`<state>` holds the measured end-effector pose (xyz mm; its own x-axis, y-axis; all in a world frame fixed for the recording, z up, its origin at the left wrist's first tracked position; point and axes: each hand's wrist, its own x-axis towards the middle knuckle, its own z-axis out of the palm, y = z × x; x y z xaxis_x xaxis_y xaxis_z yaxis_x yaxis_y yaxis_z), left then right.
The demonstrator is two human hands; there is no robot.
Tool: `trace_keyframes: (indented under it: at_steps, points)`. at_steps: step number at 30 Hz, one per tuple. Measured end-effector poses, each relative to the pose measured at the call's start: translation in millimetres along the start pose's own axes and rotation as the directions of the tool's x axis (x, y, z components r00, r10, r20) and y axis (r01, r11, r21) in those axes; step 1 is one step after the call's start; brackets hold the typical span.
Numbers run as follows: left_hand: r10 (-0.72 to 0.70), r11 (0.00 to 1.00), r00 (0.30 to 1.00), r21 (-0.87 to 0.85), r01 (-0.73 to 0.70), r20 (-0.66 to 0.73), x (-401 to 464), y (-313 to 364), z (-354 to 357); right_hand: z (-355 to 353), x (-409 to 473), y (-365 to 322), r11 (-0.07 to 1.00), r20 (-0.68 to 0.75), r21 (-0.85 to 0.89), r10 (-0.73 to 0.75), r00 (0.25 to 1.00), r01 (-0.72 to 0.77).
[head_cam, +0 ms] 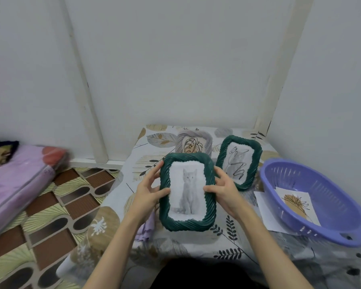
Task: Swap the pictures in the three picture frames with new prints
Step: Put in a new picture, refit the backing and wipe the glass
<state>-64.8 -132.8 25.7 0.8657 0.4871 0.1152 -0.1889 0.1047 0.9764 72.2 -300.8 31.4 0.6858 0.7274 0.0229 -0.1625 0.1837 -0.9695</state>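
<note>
A dark green rope-pattern frame (187, 223) with a grey cat picture is held upright over the table, facing me. My left hand (149, 189) grips its left edge, and my right hand (223, 189) grips its right edge, thumb on the front. Behind it stands a pale lilac frame (194, 142) with a leaf line drawing. To the right leans a second green frame (239, 162) showing a faint cat under a black scribble. A print with a tan shape and line drawing (296, 203) lies in the purple basket (321, 228).
The small table wears a leaf-patterned cloth (158, 147) and sits in a wall corner. A white sheet (265, 211) lies partly under the basket. A lilac cloth (147, 228) lies below the held frame. A pink mattress (19, 184) lies on the patterned floor to the left.
</note>
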Motion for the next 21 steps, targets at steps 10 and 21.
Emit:
trace_keyframes:
  at_steps: [10, 21]
  points:
    - [0.093, 0.995, 0.988, -0.036, -0.098, -0.123, 44, 5, -74, 59, 86, 3, 0.98, 0.168, -0.116, -0.141, 0.976, 0.161]
    - [0.192, 0.981, 0.946, 0.055, -0.184, -0.26, 118, -4, -126, 92, 211, 33, 0.988, 0.177, -0.071, -0.124, 0.976, 0.138]
